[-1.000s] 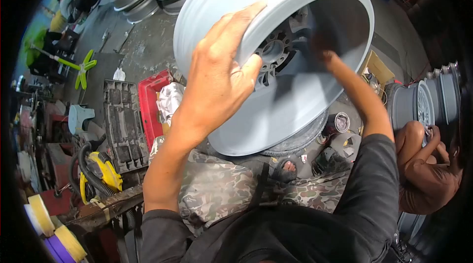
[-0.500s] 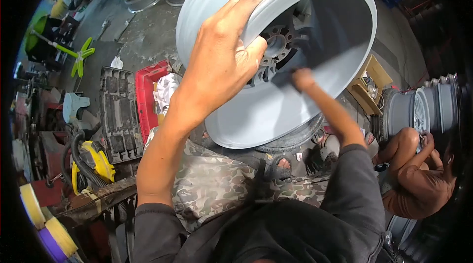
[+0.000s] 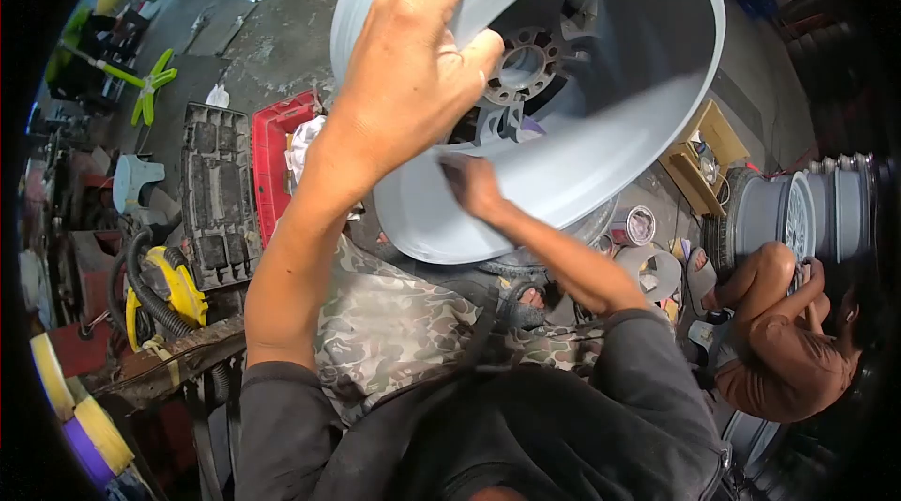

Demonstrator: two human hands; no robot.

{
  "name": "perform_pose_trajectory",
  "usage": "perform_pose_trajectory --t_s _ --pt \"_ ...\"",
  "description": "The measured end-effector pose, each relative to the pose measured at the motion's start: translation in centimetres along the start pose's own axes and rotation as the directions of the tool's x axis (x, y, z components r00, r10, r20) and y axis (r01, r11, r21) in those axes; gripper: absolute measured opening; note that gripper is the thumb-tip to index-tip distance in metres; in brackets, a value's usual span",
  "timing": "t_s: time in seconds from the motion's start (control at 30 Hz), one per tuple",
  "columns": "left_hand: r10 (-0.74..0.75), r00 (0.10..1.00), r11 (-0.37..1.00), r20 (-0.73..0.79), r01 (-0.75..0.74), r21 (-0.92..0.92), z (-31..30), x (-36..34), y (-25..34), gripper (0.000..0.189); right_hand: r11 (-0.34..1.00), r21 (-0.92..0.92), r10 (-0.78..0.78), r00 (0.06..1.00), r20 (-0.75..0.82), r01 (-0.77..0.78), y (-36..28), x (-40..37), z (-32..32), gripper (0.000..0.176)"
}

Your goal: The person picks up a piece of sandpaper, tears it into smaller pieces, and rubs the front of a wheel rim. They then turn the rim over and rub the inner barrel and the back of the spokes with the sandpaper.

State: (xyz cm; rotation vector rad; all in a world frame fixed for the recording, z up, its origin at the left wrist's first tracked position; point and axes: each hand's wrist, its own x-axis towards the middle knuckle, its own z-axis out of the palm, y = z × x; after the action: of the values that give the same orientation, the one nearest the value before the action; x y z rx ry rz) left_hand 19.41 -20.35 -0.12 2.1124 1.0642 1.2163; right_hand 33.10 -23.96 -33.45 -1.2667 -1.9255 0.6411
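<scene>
A large grey car wheel rim [image 3: 582, 184] is tilted in front of me, its open barrel facing me and its hub and spokes deep inside. My left hand [image 3: 404, 69] is closed over the barrel's upper left edge, fingers outside and thumb inside. Inside the barrel, my right hand [image 3: 482, 188] is at the lower left wall, closed on a dark piece of sandpaper [image 3: 452, 169]; motion blurs both. Under the rim, part of a black tyre [image 3: 514, 269] shows.
A red crate [image 3: 270, 159] with white cloth and a dark ribbed panel [image 3: 218, 191] lie left. A yellow machine [image 3: 178, 285] with a hose is nearer. At right are a cardboard box [image 3: 699, 159], tins [image 3: 640, 224], more rims [image 3: 770, 215] and a seated person [image 3: 788, 351].
My right hand has swept left and down along the inner barrel wall with the sandpaper. My left hand keeps its hold on the edge. The view has shifted slightly, showing tins at the right.
</scene>
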Motion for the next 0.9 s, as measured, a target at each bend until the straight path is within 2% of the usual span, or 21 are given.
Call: perform_pose_trajectory --t_s 0.03,0.07,0.1,0.17,0.2,0.23,0.27,0.3,0.33,0.4,0.43,0.5,0.53,0.57,0.63,0.67,0.7,0.77,0.83,0.87,0.9 --pt "0.18 0.982 0.98 -0.063 -0.174 0.094 0.0 0.6 -0.8 0.045 0.991 0.135 0.022 0.998 -0.06 -0.014 -3.9 1.7 0.3 0.022" --pt "0.363 0.926 0.92 -0.106 -0.337 0.199 0.1 0.9 -1.1 0.048 0.981 0.178 0.085 0.996 0.004 -0.084 -6.4 2.9 -0.5 0.021" --pt "0.372 0.924 0.917 -0.094 -0.35 0.192 0.1 0.6 -0.5 0.048 0.98 0.179 0.092 0.996 -0.012 -0.089 -6.7 3.0 -0.9 0.021" --pt "0.041 0.999 0.998 -0.034 -0.042 -0.036 0.2 0.2 0.8 0.053 0.993 0.056 0.1 0.995 0.028 -0.101 -6.3 3.6 -2.5 0.025" --pt "-0.007 1.0 0.994 -0.028 0.004 -0.113 0.4 0.2 0.9 0.052 0.996 -0.024 0.086 0.994 0.066 -0.084 -3.9 3.1 -3.8 0.028" --pt "-0.013 0.999 0.993 -0.033 0.009 -0.115 0.5 0.3 1.0 0.052 0.983 -0.163 0.08 0.997 0.003 -0.079 -1.9 2.5 -5.0 0.027" --pt "0.195 0.971 0.981 -0.142 -0.194 0.022 0.6 0.5 1.2 0.049 0.952 -0.295 0.065 0.996 -0.052 -0.078 0.2 1.9 -6.0 0.027" --pt "0.403 0.89 0.911 -0.212 -0.37 0.18 0.6 0.6 1.1 0.047 0.938 -0.319 0.127 0.991 -0.037 -0.132 3.4 1.1 -7.0 0.029" --pt "0.397 0.893 0.914 -0.211 -0.364 0.181 0.6 0.7 0.5 0.047 0.913 -0.368 0.195 0.981 0.01 -0.178 4.5 0.7 -8.6 0.036" --pt "0.324 0.941 0.942 -0.101 -0.311 0.126 0.4 1.1 -0.6 0.046 0.895 -0.417 0.206 0.976 0.066 -0.16 7.1 0.7 -9.9 0.039" --pt "0.324 0.941 0.941 -0.099 -0.31 0.134 0.4 1.0 -0.6 0.046 0.876 -0.462 0.216 0.969 0.123 -0.137 8.4 0.8 -9.9 0.042" --pt "0.275 0.955 0.961 -0.107 -0.272 0.046 0.6 0.4 0.1 0.045 0.841 -0.534 0.174 0.978 0.117 -0.085 10.2 1.1 -9.5 0.037" --pt "0.084 0.994 0.994 -0.063 -0.088 -0.069 0.4 -0.2 0.1 0.043 0.794 -0.606 0.139 0.984 0.112 -0.043 11.1 1.2 -9.1 0.033" --pt "0.072 0.995 0.996 -0.066 -0.076 -0.056 0.4 -0.3 -0.4 0.043 0.803 -0.595 0.132 0.983 0.125 -0.032 13.5 1.5 -8.7 0.033" --pt "0.298 0.946 0.953 -0.127 -0.286 0.103 0.7 -0.3 -1.4 0.042 0.739 -0.661 0.058 0.965 0.256 0.131 18.2 1.6 -7.9 0.026" --pt "0.122 0.991 0.984 -0.061 -0.113 0.14 0.2 -0.5 -0.1 0.043 0.742 -0.658 0.061 0.964 0.26 0.131 17.6 1.3 -8.7 0.026" --pt "0.119 0.991 0.984 -0.059 -0.11 0.139 0.3 -0.2 -0.4 0.043 0.707 -0.686 0.005 0.97 0.243 0.169 16.1 1.2 -10.3 0.026" --pt "0.328 0.938 0.943 -0.111 -0.319 0.093 0.4 0.7 -1.3 0.044 0.671 -0.713 -0.047 0.972 0.231 0.202 13.8 1.0 -12.9 0.026" --pt "0.348 0.931 0.932 -0.111 -0.331 0.146 0.1 0.8 -1.0 0.043 0.732 -0.669 0.054 0.967 0.248 0.131 12.8 -0.4 -15.1 0.03" --pt "0.38 0.918 0.914 -0.115 -0.354 0.197 0.0 1.1 -0.9 0.043 0.736 -0.638 -0.175 0.974 0.145 0.227 13.0 -1.4 -15.0 0.028" --pt "0.292 0.953 0.947 -0.083 -0.276 0.163 -0.1 1.0 -1.0 0.042 0.728 -0.67 -0.099 0.989 0.108 0.147 14.4 -2.5 -13.7 0.028"
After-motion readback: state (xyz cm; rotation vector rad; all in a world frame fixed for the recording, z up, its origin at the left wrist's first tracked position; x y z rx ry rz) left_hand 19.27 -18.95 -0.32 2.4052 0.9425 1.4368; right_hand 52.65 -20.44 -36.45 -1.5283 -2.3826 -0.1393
